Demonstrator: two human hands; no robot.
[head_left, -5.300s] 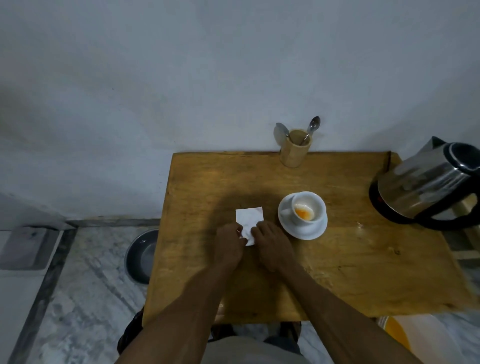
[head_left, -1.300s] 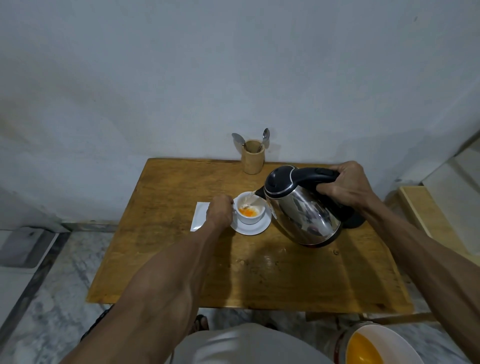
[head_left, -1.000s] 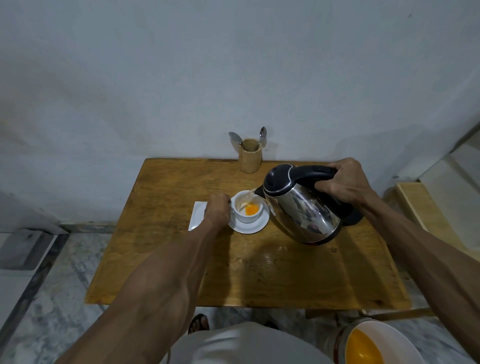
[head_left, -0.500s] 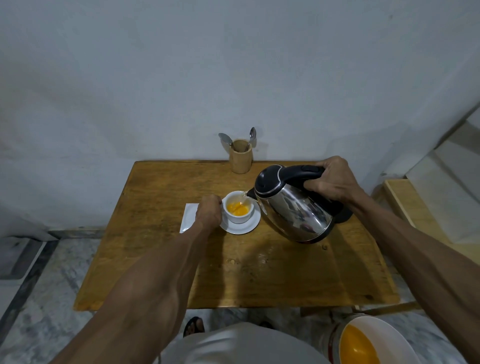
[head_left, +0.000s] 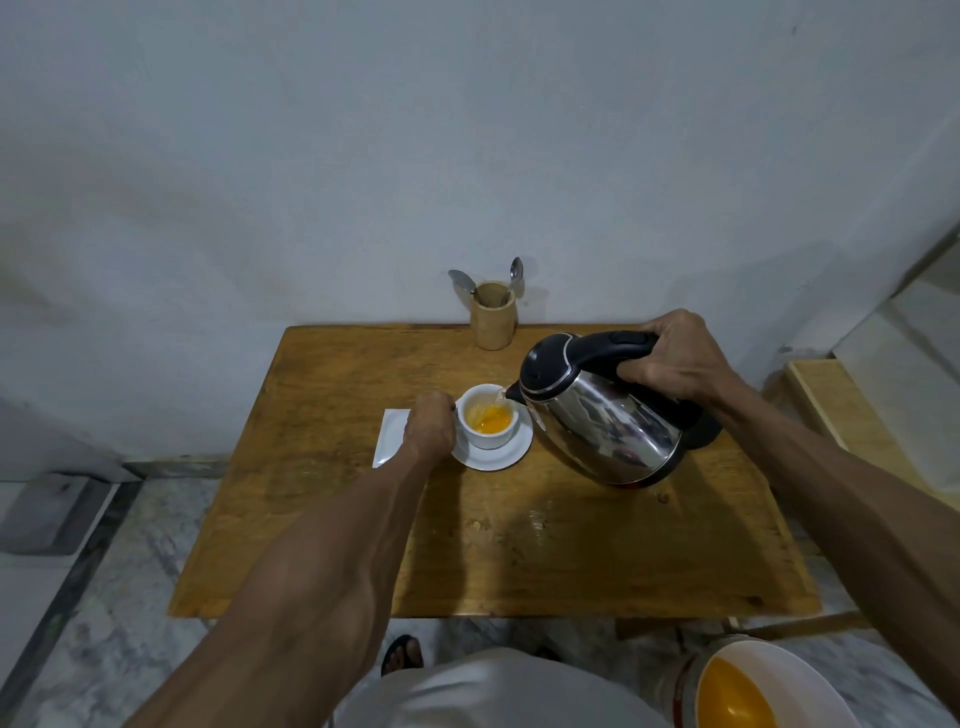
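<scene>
Pour in progress. The right hand (head_left: 675, 364) grips the tilted kettle (head_left: 597, 423) by its handle, spout at the cup (head_left: 488, 418) rim. The left hand (head_left: 428, 423) holds the cup with curled fingers. The cup stands on its saucer (head_left: 501, 457), part-filled with orange liquid. Remaining, by judgement: finish filling, set kettle down.

White packet (head_left: 390, 435) (half behind left hand (head_left: 430, 423))
</scene>
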